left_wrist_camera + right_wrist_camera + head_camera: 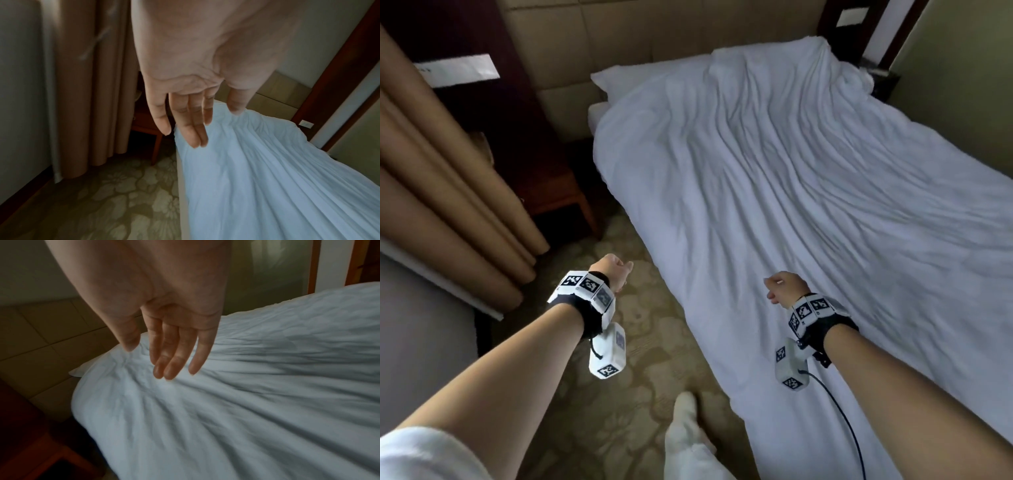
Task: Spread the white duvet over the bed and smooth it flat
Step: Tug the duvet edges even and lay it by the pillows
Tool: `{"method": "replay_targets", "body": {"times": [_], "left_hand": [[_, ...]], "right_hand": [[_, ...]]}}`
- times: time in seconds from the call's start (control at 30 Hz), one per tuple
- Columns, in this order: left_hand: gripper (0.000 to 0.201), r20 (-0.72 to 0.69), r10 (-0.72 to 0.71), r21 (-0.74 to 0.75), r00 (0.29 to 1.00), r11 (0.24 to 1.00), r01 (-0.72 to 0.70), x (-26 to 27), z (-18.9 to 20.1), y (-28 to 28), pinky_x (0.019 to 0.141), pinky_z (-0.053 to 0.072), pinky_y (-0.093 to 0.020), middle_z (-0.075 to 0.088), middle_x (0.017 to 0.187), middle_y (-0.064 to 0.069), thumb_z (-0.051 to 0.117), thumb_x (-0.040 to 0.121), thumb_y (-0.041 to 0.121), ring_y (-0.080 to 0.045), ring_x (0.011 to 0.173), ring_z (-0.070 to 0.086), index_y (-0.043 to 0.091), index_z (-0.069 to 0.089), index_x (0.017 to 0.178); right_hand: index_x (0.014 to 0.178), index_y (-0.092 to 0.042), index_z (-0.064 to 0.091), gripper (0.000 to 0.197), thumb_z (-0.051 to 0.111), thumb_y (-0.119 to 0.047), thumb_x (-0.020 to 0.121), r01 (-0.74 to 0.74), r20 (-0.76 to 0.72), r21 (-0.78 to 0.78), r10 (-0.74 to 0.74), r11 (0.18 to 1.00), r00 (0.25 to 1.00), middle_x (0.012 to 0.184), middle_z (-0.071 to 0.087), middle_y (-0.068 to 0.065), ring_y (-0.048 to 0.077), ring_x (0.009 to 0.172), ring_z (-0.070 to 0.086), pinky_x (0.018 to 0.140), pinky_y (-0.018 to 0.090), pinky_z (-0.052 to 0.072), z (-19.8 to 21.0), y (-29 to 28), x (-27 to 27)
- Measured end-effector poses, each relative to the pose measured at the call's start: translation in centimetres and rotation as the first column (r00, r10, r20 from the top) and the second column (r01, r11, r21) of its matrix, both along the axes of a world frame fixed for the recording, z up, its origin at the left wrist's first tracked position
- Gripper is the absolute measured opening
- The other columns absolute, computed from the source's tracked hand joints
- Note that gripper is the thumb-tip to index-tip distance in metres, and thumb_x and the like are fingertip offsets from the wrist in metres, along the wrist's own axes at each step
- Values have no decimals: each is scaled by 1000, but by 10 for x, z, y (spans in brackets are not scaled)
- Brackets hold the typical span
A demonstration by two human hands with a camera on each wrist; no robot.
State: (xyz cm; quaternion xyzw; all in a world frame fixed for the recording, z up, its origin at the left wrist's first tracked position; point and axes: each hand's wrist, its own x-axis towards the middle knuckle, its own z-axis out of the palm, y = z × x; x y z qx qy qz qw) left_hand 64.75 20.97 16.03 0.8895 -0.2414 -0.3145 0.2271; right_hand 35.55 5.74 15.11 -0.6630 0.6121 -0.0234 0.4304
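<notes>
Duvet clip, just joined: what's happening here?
A person stands at the foot corner of the bed, making it with bare hands. The duvet already covers the mattress up to the pillow but is still ridged with long wrinkles. Neither hand holds it now: the left hand is over the carpet beside the bed, the right hand just above the duvet's near end, fingers straight. Spreading looks done; smoothing is left.
</notes>
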Motion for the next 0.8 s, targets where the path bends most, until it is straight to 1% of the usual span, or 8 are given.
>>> {"method": "replay_targets", "body": {"times": [0.1, 0.2, 0.3, 0.43, 0.5, 0.63, 0.73, 0.8], "left_hand": [[31, 11, -31, 7, 999, 999, 31, 54, -5, -56, 85, 53, -35, 65, 88, -9, 51, 94, 34, -26, 82, 65, 9, 53, 112], [37, 69, -23, 21, 997, 1000, 22, 123, -4, -105, 91, 52, -37, 67, 103, -11, 51, 93, 36, -28, 94, 65, 9, 52, 116], [39, 142, -26, 47, 990, 999, 20, 198, 6, -155, 95, 49, -38, 66, 113, -14, 52, 92, 37, -31, 105, 63, 10, 52, 120], [39, 146, -9, 48, 989, 999, 2, 278, 16, -212, 94, 49, -37, 66, 114, -13, 52, 91, 38, -30, 105, 63, 12, 52, 120], [40, 143, -4, 49, 990, 999, -3, 318, 17, -243, 93, 50, -37, 66, 114, -13, 51, 91, 38, -30, 104, 63, 12, 52, 121], [43, 118, -69, 59, 991, 996, 63, 390, 10, -312, 96, 49, -39, 64, 116, -14, 49, 93, 37, -31, 107, 62, 9, 50, 125], [46, 95, -133, 68, 987, 990, 127, 436, 2, -362, 100, 45, -40, 60, 125, -16, 49, 93, 36, -33, 115, 57, 7, 48, 128], [46, 78, -186, 70, 979, 981, 181, 470, 0, -399, 100, 44, -40, 56, 129, -18, 50, 93, 35, -35, 117, 54, 6, 46, 129]], "right_hand": [[103, -2, 62, 25, 48, -21, 95, 51, -39, 6, -51, 999, 998, 76, 62, 9, 20, 66, 58, 52, 20, 40, -8, -55, 43], [93, -4, 60, 23, 46, -21, 95, 90, -65, 8, -89, 996, 994, 67, 60, 6, 25, 75, 61, 69, 27, 49, -18, -119, 99], [97, -3, 62, 24, 46, -22, 95, 104, -34, 25, -103, 994, 994, 79, 64, 11, 25, 78, 61, 82, 33, 51, -17, -177, 169], [89, -7, 56, 18, 46, -20, 95, 15, -9, 23, -15, 1000, 1000, 78, 62, 10, 23, 73, 59, 60, 25, 43, 4, -227, 258], [92, -7, 58, 19, 47, -21, 95, 22, 14, -8, -22, 1000, 1000, 71, 61, 7, 21, 68, 59, 58, 23, 43, 11, -257, 301], [111, -4, 61, 31, 47, -26, 94, 56, 13, -12, -55, 998, 998, 99, 68, 14, 29, 96, 65, 87, 34, 50, 11, -311, 367], [112, -4, 61, 34, 46, -30, 95, 97, -19, -14, -97, 995, 995, 103, 67, 14, 29, 101, 65, 89, 34, 49, 9, -343, 404], [99, -4, 64, 33, 45, -31, 96, 171, -48, -11, -172, 985, 984, 97, 66, 13, 29, 102, 64, 90, 35, 48, 5, -366, 426]]}}
